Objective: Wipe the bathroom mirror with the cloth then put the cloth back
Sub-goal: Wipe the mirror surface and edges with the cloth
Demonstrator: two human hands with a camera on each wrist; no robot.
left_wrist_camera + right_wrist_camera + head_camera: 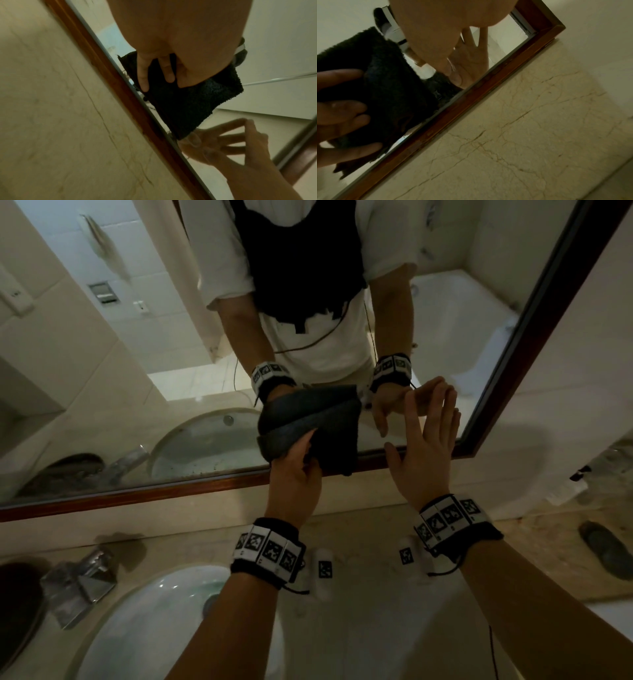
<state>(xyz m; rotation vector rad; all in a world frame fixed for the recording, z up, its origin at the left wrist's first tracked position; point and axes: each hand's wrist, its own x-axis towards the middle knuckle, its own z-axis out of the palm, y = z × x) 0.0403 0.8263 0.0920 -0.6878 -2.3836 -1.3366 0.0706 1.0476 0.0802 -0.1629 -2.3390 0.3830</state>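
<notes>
A dark cloth (pixel 337 451) is bunched against the lower right of the wood-framed mirror (pixel 144 494), one corner hanging over the bottom frame. My left hand (pixel 294 463) grips it, thumb on the near side; the left wrist view shows its fingers (pixel 142 75) lying on the cloth (pixel 188 102). Just right of the cloth, my right hand (pixel 421 436) is open, with straight fingers reaching to the glass near the mirror's bottom right corner. In the right wrist view its thumb (pixel 455 77) meets its own reflection beside the cloth (pixel 385 81).
A white sink basin (pixel 164 614) with a chrome tap (pixel 78 583) lies below my left arm. Beige marble runs under the mirror frame (pixel 471 97). A dark item (pixel 606 549) lies on the counter at far right, another (pixel 13 611) at far left.
</notes>
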